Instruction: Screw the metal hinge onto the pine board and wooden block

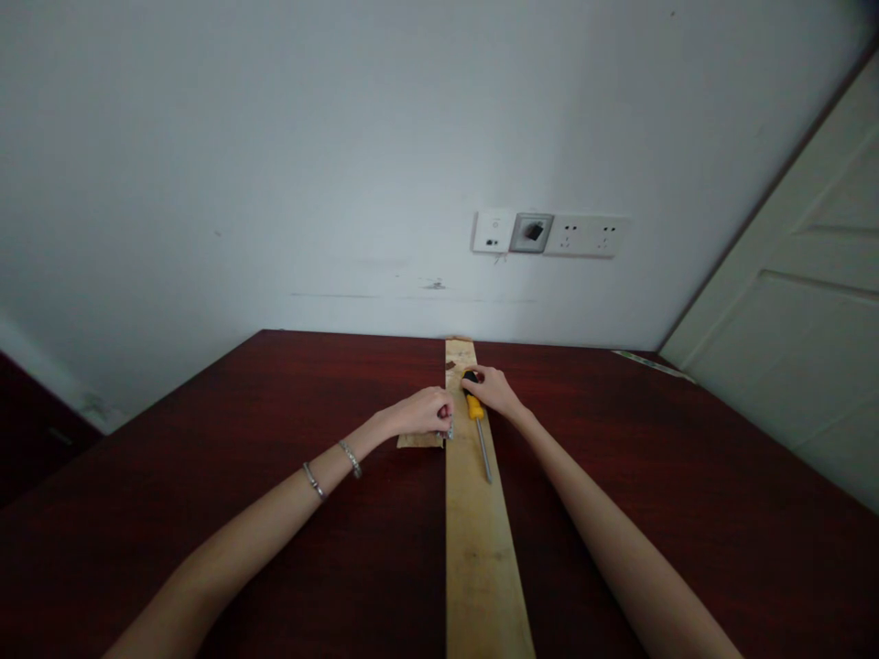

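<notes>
A long pale wooden board (pixel 481 549) lies lengthwise on the dark red table, running from near the wall toward me. My right hand (pixel 495 389) has its fingers on the black end of a yellow-and-black screwdriver (pixel 475 405), which lies along the board with its metal shaft pointing toward me. Curled closed, my left hand (pixel 429 411) rests at the board's left edge. Something small and shiny shows just under its fingers, too small to make out. Below that hand, a short wooden piece (pixel 420 441) sticks out to the left of the board.
The dark red tabletop (pixel 309 384) meets a white wall (pixel 343 137) at the back. Sockets and switches (pixel 587 235) are set in the wall. A pale panelled door (pixel 810 320) stands at the right, and a thin strip (pixel 652 364) lies near the table's far right corner.
</notes>
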### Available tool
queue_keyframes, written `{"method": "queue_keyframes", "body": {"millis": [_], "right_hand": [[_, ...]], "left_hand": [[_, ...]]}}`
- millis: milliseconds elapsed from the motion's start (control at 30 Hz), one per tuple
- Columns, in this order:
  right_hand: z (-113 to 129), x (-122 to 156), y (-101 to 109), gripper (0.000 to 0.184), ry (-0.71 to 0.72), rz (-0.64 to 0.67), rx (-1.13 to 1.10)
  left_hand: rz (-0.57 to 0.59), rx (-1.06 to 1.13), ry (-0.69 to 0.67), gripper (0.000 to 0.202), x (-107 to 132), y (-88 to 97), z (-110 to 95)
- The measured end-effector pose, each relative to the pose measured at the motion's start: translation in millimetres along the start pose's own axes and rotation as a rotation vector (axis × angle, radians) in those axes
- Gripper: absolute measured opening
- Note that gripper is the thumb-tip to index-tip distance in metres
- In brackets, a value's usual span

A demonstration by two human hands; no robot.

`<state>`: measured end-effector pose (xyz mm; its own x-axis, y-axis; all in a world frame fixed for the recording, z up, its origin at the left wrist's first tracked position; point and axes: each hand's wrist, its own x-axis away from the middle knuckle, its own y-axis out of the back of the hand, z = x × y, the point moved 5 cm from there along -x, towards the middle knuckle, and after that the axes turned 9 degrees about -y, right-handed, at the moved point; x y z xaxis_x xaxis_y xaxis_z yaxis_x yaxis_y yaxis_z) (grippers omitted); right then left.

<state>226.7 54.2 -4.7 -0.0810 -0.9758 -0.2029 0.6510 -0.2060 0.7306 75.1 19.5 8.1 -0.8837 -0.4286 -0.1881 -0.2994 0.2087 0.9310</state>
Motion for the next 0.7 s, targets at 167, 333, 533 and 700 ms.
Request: {"method": "queue_keyframes", "body": {"millis": [167, 333, 533, 700], "right_hand": [[1, 0, 1, 0.034, 0.007, -0.001, 0.008], [1, 0, 0, 0.033, 0.011, 0.0, 0.007], [0, -1, -1, 0.033, 0.009, 0.002, 0.011], [-1, -1, -1, 0.034, 0.011, 0.0, 0.019]], "left_hand": [[0.002, -0.015, -0.017, 0.004, 0, -1.1, 1], [0.0, 0.053, 0.01, 0.003, 2, 3.9, -1], [-0.004, 0.103, 0.016, 0.003, 4, 11.6, -6], [-0.028, 0.178, 0.027, 0.005, 4, 11.8, -4]]}}
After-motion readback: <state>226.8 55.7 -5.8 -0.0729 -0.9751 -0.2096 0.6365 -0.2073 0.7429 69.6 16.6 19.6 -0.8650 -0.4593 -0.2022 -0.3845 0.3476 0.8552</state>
